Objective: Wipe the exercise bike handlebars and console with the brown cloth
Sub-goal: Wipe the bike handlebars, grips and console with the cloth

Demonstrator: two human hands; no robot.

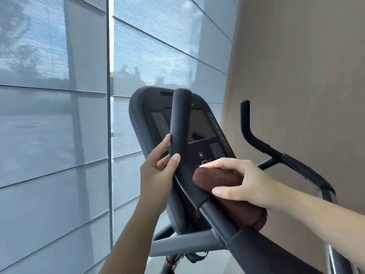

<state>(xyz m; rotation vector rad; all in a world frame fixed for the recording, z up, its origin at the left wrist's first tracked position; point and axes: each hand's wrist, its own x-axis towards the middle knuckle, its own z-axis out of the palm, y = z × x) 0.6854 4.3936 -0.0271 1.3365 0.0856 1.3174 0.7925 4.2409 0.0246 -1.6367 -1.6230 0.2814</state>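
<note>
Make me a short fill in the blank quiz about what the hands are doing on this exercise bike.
1. The right hand presses a ____ cloth against the near handlebar.
2. The left hand grips the handlebar ____ the cloth.
3. The console screen is ____.

Missing words: brown; above; dark

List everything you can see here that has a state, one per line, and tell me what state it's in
brown cloth: bunched up, gripped in the right hand, pressed against the near handlebar
right hand: closed on the cloth
left hand: loosely holding the near handlebar, fingers partly open
console: screen dark
far handlebar: untouched
window blinds: drawn down
</note>
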